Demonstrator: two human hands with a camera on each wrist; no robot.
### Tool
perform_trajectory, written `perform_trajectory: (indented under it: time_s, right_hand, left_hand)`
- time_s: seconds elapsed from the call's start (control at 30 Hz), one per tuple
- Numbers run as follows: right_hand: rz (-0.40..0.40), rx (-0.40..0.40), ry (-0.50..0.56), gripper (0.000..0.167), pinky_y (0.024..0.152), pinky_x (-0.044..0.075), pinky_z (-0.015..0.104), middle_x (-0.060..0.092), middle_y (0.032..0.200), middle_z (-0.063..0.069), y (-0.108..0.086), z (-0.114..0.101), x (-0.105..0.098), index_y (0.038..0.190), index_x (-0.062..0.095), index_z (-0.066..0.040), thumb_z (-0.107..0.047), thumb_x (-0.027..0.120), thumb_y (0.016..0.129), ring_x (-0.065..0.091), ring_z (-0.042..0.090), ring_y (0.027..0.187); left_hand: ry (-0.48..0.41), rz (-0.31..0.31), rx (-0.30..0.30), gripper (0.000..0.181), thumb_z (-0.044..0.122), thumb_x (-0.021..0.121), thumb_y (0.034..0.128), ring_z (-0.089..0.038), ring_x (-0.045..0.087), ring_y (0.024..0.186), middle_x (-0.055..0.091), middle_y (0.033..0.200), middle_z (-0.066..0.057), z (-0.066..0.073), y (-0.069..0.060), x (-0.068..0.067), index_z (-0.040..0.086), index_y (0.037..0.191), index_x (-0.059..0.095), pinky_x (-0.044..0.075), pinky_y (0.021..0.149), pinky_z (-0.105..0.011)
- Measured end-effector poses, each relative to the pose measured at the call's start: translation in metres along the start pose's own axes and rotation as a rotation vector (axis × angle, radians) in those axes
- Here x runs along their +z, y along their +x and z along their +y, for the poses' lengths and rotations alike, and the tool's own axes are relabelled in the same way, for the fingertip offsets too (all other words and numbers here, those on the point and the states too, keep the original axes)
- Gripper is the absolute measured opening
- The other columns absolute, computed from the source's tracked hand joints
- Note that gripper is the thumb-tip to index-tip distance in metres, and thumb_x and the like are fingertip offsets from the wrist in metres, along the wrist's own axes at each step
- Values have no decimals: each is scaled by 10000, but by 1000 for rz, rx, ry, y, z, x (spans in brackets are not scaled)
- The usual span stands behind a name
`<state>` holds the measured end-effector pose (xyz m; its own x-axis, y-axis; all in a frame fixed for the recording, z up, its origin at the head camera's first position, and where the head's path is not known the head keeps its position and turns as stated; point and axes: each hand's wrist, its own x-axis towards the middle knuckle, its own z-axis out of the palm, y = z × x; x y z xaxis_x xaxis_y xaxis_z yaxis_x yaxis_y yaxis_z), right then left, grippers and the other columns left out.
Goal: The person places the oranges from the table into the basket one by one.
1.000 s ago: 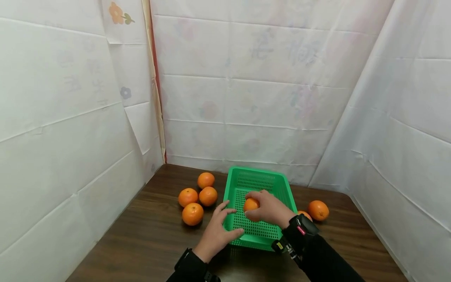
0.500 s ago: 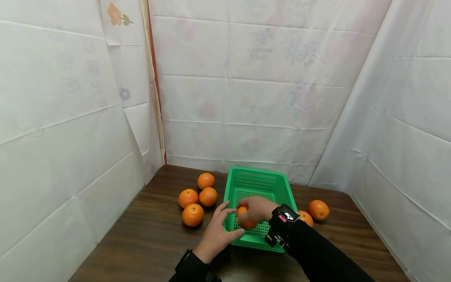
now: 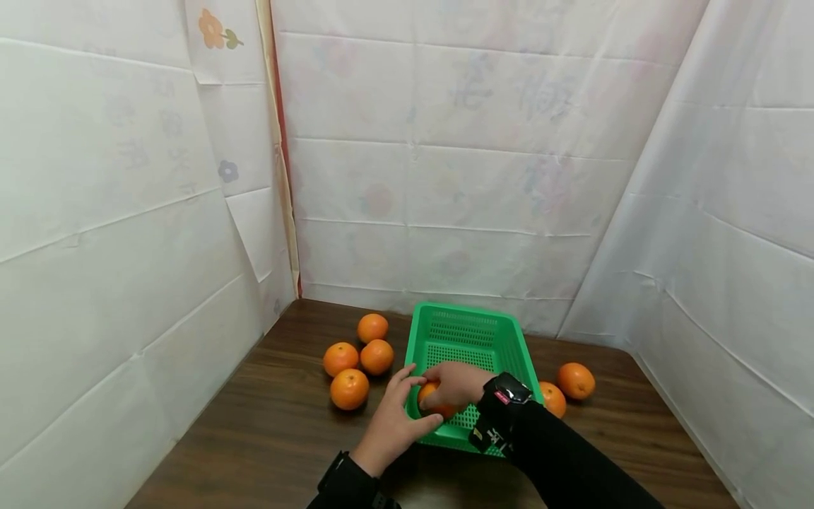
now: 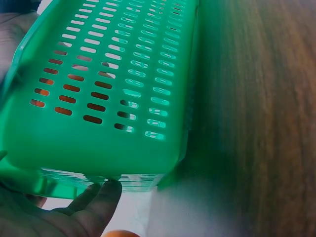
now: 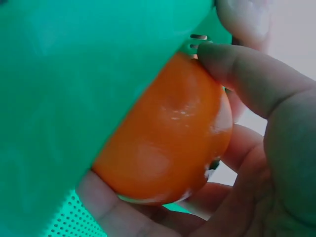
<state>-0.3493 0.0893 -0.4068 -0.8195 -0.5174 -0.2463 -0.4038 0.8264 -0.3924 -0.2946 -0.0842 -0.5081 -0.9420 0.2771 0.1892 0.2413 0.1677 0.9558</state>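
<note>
My right hand [image 3: 459, 383] is inside the green plastic basket [image 3: 518, 353], gripping an orange [image 5: 168, 138] low toward the basket's near-left corner. In the right wrist view, thumb and fingers wrap round the fruit, and a green basket wall hides part of it. My left hand [image 3: 393, 428] lies spread at that same corner. Its fingers [image 4: 106, 200] touch the outside of the basket wall in the left wrist view. Around the held orange, the perforated basket floor shows no other fruit.
Several oranges [image 3: 349, 389] sit grouped on the wooden table [image 3: 254, 424] left of the basket. On its right are a nearer orange [image 3: 552, 399], partly hidden by the basket and arm, and another orange [image 3: 576, 381]. White sheeting [image 3: 445, 177] encloses the back and sides.
My right hand has carried the orange leftward and lower, toward the left hand. More of the nearer right-hand orange now shows. The left hand has stayed in place.
</note>
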Motion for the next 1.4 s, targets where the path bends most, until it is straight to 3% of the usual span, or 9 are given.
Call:
perform_trajectory:
  time_s: [0.17, 0.33, 0.53, 0.7, 0.83, 0.97, 1.3, 1.4]
  right_hand:
    - [-51, 35, 60, 382, 573, 556, 314, 657, 994, -8, -3, -4, 2, 1317, 717, -173, -269, 725, 947, 604, 176, 734]
    - [-109, 41, 145, 452, 598, 592, 388, 661, 1020, 14, -8, -6, 2, 1412, 659, -131, -213, 693, 970, 605, 206, 714]
    - [-143, 22, 160, 466, 555, 507, 324, 661, 907, 13, -8, -4, 5, 1450, 637, -127, -170, 692, 989, 544, 179, 621]
    - [-131, 20, 77, 482, 570, 446, 284, 675, 935, 10, -7, -4, 10, 1493, 619, -117, -186, 708, 1025, 528, 151, 660]
    - [-86, -15, -46, 338, 632, 434, 271, 702, 1068, -2, -6, -5, 14, 1352, 712, -105, -178, 719, 1022, 554, 141, 771]
    - [-45, -33, -108, 283, 725, 495, 278, 746, 1139, 22, -7, -7, 17, 1283, 749, -97, -150, 737, 1006, 592, 138, 865]
    - [-50, -17, -109, 239, 751, 497, 304, 735, 1102, 14, -5, -9, 18, 1246, 755, -110, -151, 734, 1012, 597, 144, 861]
    - [-72, -7, -112, 296, 733, 471, 304, 728, 1175, 20, -3, -7, 18, 1315, 729, -120, -222, 709, 1038, 582, 151, 871]
  left_hand:
    - [7, 12, -10, 614, 462, 794, 968, -468, 143, 1648, 157, 1792, -53, -1, -1, 0, 203, 1467, 546, 289, 1331, -695]
    - [13, 22, -9, 556, 457, 802, 960, -481, 154, 1643, 174, 1787, -51, -2, 0, 0, 212, 1408, 581, 315, 1316, -694]
    - [23, 23, -6, 530, 449, 806, 958, -495, 157, 1637, 179, 1786, -63, -3, 1, -1, 192, 1375, 602, 342, 1299, -699]
    - [14, 12, -10, 539, 461, 795, 967, -470, 139, 1648, 162, 1791, -58, -2, 1, 0, 200, 1387, 583, 303, 1329, -684]
    - [6, 4, -13, 553, 461, 791, 970, -451, 149, 1652, 152, 1794, -52, -1, 1, 0, 226, 1418, 569, 311, 1333, -662]
    - [-2, -1, -9, 543, 444, 791, 975, -455, 159, 1648, 148, 1795, -52, 2, 1, 0, 225, 1421, 570, 329, 1328, -648]
    - [11, 4, -2, 539, 457, 785, 976, -452, 159, 1648, 158, 1793, -60, 1, 0, 0, 226, 1416, 577, 320, 1330, -654]
    - [11, -3, -8, 530, 431, 778, 988, -462, 157, 1645, 153, 1793, -78, 3, -1, -2, 209, 1422, 570, 316, 1326, -670]
